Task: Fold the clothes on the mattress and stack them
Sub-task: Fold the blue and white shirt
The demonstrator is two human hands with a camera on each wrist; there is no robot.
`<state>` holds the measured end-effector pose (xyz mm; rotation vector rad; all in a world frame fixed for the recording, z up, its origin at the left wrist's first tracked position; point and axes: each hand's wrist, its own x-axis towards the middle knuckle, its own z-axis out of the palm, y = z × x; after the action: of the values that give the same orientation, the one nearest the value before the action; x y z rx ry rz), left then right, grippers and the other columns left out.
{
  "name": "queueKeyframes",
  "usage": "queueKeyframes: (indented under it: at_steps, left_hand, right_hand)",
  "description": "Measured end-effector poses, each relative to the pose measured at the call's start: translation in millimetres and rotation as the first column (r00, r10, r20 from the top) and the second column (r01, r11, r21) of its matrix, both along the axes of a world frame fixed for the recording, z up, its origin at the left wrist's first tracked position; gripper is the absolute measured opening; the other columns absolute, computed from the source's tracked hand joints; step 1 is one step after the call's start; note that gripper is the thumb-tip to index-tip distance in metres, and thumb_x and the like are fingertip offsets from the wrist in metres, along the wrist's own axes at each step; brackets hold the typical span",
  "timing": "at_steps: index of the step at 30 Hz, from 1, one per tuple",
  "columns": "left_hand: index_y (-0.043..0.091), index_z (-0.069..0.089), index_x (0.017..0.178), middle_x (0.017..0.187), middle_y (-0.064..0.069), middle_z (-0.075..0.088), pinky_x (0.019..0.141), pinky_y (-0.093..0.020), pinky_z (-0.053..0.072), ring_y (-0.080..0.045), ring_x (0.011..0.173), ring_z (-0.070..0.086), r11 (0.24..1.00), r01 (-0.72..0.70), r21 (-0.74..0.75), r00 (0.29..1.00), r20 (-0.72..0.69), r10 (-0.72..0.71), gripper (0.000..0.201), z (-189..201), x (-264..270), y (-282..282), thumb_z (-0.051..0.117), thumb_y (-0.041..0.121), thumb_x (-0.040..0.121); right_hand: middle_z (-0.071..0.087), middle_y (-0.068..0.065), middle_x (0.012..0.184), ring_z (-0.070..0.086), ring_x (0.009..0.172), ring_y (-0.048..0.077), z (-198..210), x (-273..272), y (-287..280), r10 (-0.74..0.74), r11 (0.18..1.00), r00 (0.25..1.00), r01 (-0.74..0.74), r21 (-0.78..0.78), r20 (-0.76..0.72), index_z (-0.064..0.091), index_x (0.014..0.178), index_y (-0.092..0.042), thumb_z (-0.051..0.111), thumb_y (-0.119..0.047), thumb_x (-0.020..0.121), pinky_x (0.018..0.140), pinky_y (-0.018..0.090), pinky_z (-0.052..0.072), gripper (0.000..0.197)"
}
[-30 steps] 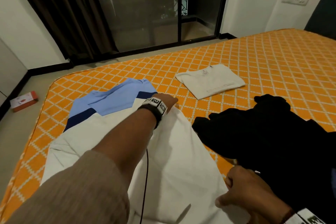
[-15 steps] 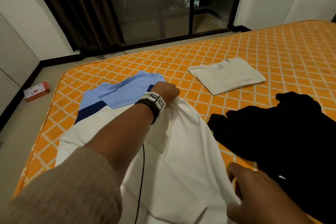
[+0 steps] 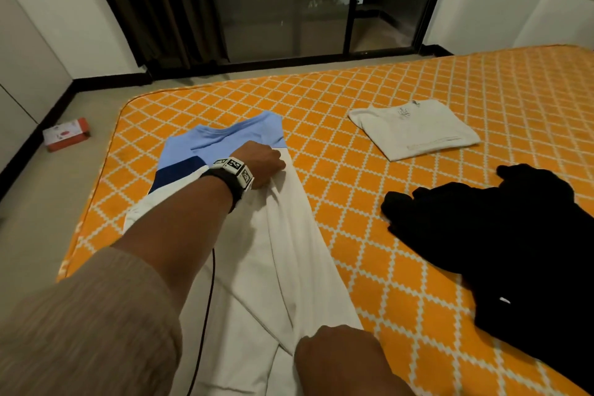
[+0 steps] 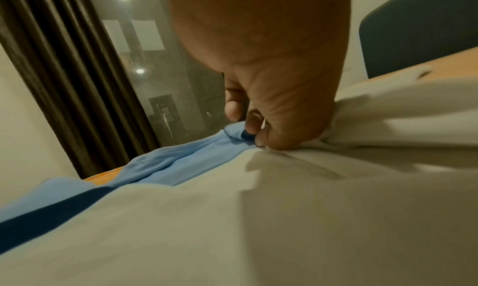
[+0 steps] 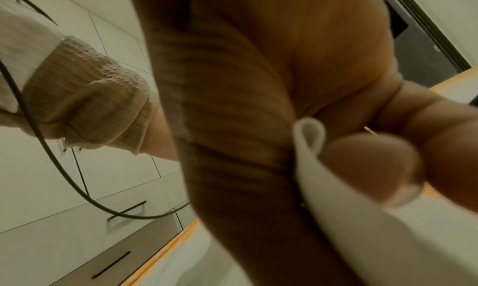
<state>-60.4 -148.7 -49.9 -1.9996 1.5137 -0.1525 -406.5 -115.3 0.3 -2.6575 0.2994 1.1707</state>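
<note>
A white shirt with a light-blue and navy top [image 3: 283, 254] lies spread on the orange patterned mattress [image 3: 369, 125], its right side bunched over toward the middle. My left hand [image 3: 266, 167] grips the fabric near the blue shoulder, fingers curled into the cloth [image 4: 274, 130]. My right hand [image 3: 340, 354] pinches the white hem at the near end; the right wrist view shows the fold of white cloth [image 5: 310, 145] held between thumb and fingers. A folded cream shirt [image 3: 414, 128] lies further back. A crumpled black garment [image 3: 501, 235] lies at the right.
A small red and white box [image 3: 66, 133] sits on the floor left of the mattress. Dark curtains [image 3: 154, 3] and a glass sliding door [image 3: 289, 0] stand behind. A black cable [image 3: 205, 315] hangs from my left wrist over the shirt.
Both hands have drawn the shirt's right side leftward, so the white cloth now lies narrower and more orange mattress shows between it and the black garment. The right hand now pinches the hem.
</note>
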Motion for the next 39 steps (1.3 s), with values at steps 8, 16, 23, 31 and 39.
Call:
queueKeyframes:
  at_steps: [8, 16, 23, 31, 39]
  left_hand:
    - [0.015, 0.050, 0.066, 0.079, -0.007, 0.062, 0.056, -0.035, 0.050, -0.027, 0.068, 0.062, 0.919, -0.318, -0.231, 0.942, -0.185, 0.280, 0.026, 4, 1, 26, 0.058, 0.022, 0.090]
    - [0.012, 0.030, 0.151, 0.145, -0.017, 0.043, 0.082, -0.047, 0.050, -0.036, 0.116, 0.056, 0.798, -0.528, -0.289, 0.840, -0.315, 0.442, 0.109, -22, -28, 50, 0.057, 0.087, 0.077]
    - [0.028, -0.018, 0.162, 0.170, 0.006, -0.021, 0.123, -0.066, 0.006, -0.019, 0.158, -0.014, 0.952, -0.282, -0.121, 0.871, -0.448, 0.201, 0.141, -29, -3, 48, 0.042, 0.102, 0.059]
    - [0.036, -0.026, 0.158, 0.166, 0.014, -0.029, 0.117, -0.076, 0.003, -0.018, 0.157, -0.019, 0.926, -0.377, 0.026, 0.791, -0.511, 0.337, 0.148, -41, 30, 24, 0.047, 0.106, 0.051]
    - [0.038, -0.015, 0.162, 0.170, 0.009, -0.021, 0.120, -0.072, -0.001, -0.018, 0.158, -0.011, 0.894, -0.448, -0.020, 0.755, -0.544, 0.366, 0.158, 0, 25, 91, 0.076, 0.089, 0.043]
  right_hand:
    - [0.057, 0.015, 0.142, 0.055, 0.133, 0.038, -7, 22, 28, -0.014, 0.997, 1.000, 0.015, 0.080, -0.010, 0.059, 0.140, -0.008, 0.038, -0.009, 0.105, 0.108, 0.050, 0.040, 0.040]
    - [0.047, 0.005, 0.130, 0.061, 0.112, 0.030, -37, 34, 13, -0.308, 0.951, 0.863, 0.285, 0.118, 0.401, 0.030, 0.145, -0.024, 0.070, -0.048, 0.093, 0.074, 0.036, 0.039, 0.069]
    - [0.042, -0.001, 0.135, 0.050, 0.123, 0.026, -39, 42, 7, -0.372, 0.927, 0.819, 0.304, 0.219, 0.438, 0.021, 0.151, -0.036, 0.078, -0.068, 0.075, 0.089, 0.039, 0.045, 0.100]
    - [0.049, 0.005, 0.136, 0.060, 0.120, 0.031, -48, 41, 10, -0.246, 0.954, 0.943, 0.195, 0.227, 0.225, -0.007, 0.161, -0.044, 0.087, -0.048, 0.076, 0.095, 0.042, 0.048, 0.126]
    - [0.054, 0.006, 0.134, 0.059, 0.119, 0.029, -42, 37, 10, -0.193, 0.969, 0.943, 0.140, 0.202, 0.273, -0.005, 0.164, -0.040, 0.085, -0.065, 0.071, 0.086, 0.039, 0.046, 0.132]
